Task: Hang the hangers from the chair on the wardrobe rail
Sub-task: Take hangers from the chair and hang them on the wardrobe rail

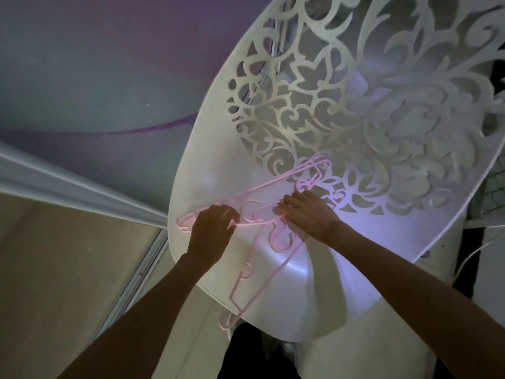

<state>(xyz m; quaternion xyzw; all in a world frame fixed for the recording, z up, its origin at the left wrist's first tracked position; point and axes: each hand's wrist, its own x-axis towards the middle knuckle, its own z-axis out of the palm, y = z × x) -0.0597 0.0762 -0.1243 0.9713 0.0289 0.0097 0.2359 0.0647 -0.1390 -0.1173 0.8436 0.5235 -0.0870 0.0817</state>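
Several pink plastic hangers (262, 187) lie crossed in a loose pile on the seat of a white chair (196, 170) with an ornate cut-out back. One hanger (262, 277) slants down over the seat's front edge. My left hand (211, 231) has its fingers curled round the lower bar of a hanger near its left end. My right hand (306, 212) lies over the middle of the pile, fingers bent onto the hanger hooks. The wardrobe rail is out of view.
A white baseboard (82, 187) and a purple-grey wall run along the left. Beige flooring with a metal sliding track (136, 272) lies at lower left. White cables (472, 253) and dark items sit to the right of the chair.
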